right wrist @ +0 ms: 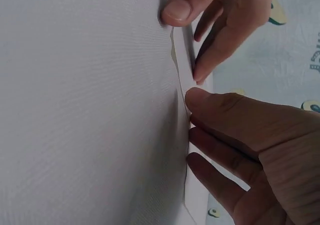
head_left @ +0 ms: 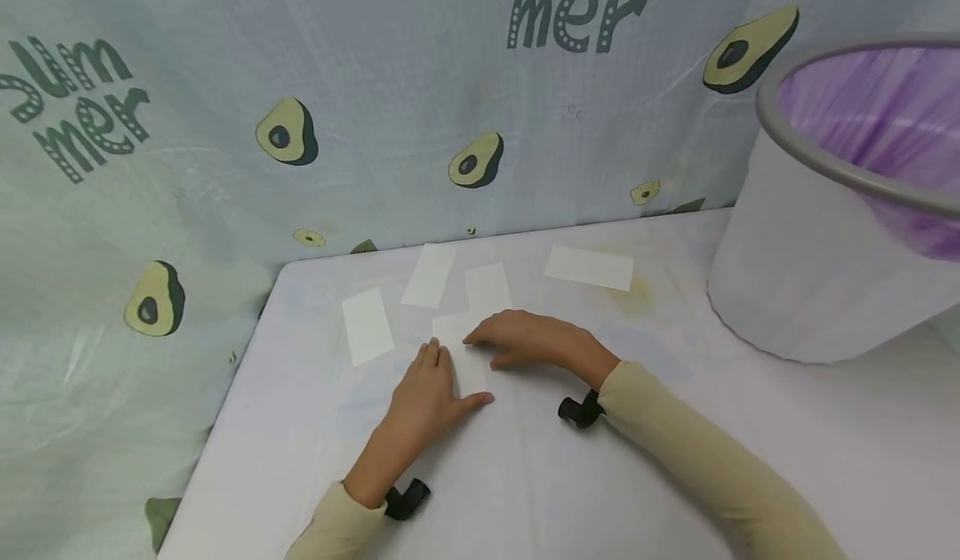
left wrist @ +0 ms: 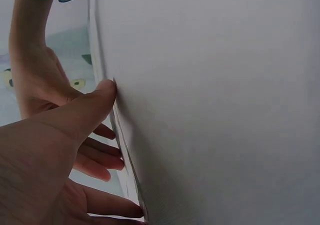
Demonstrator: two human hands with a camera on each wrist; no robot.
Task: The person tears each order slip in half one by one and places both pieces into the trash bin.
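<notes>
A white rectangular paper card (head_left: 467, 368) lies on the white-covered table between both hands. My left hand (head_left: 429, 385) rests along its left side, with the fingers straight and the thumb stretched across near the card's lower end. From the right, my right hand (head_left: 528, 339) touches the card with bent, spread fingertips. In the right wrist view, the right thumb (right wrist: 220, 102) and fingertips press down along the card's thin edge. The left thumb (left wrist: 92, 105) presses at the edge in the left wrist view. Just beyond them lies another white card (head_left: 488, 287), close to the first one's top.
More white cards lie around: one at left (head_left: 367, 327), one farther back (head_left: 429, 275), and one turned sideways (head_left: 588, 267) at back right. A large white bin (head_left: 817, 268) with a purple liner stands at right. An avocado-print curtain (head_left: 390, 110) hangs behind the table.
</notes>
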